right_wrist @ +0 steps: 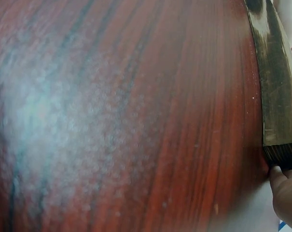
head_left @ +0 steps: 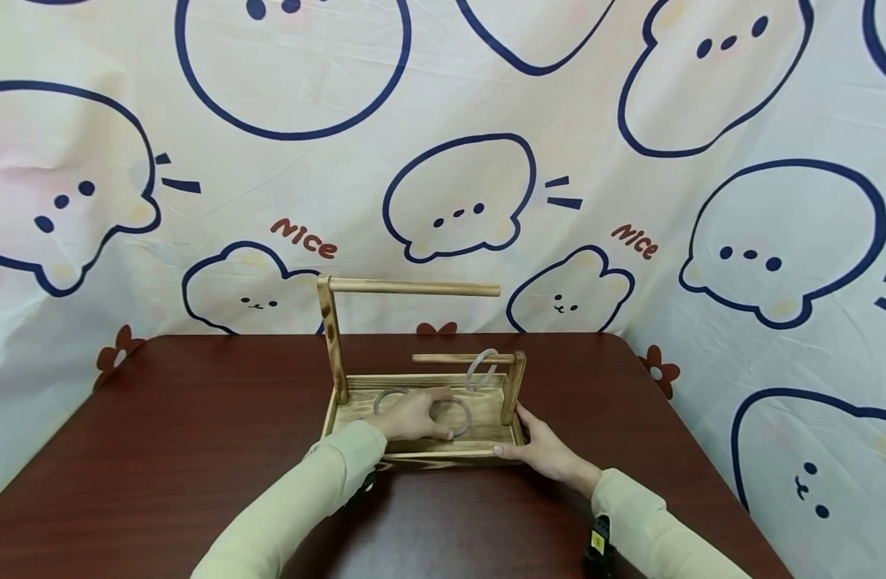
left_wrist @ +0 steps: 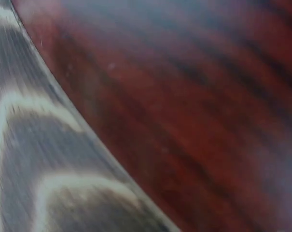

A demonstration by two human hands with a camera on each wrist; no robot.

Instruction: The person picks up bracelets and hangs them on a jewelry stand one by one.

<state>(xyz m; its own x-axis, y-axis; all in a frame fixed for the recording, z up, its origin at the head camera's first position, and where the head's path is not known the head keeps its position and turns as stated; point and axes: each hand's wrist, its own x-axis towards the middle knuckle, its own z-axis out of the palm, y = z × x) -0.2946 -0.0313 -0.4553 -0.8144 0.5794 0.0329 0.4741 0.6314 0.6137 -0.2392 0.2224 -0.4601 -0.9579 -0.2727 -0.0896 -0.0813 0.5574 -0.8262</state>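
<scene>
A wooden display rack (head_left: 443, 460) has a shallow tray base, a tall bar on the left and a shorter one on the right. Inside the tray, my left hand (head_left: 412, 415) holds a pale bangle (head_left: 469, 414) between thumb and fingers. Another bangle (head_left: 389, 392) lies partly hidden behind that hand. A third, translucent bangle (head_left: 473, 371) hangs on the short bar (head_left: 443, 359). At the tray's right end, my right hand (head_left: 547, 447) grips the corner, thumb along the front edge. The right wrist view shows fingers (right_wrist: 286, 195) against the rack's dark end.
The rack stands on a dark red-brown wooden table (head_left: 197, 450). Its tall bar (head_left: 414, 287) reaches rightward above the tray, with a free right end. A patterned cloth (head_left: 342, 185) hangs behind the table. The left wrist view holds only the tray's wall (left_wrist: 49, 154) and tabletop.
</scene>
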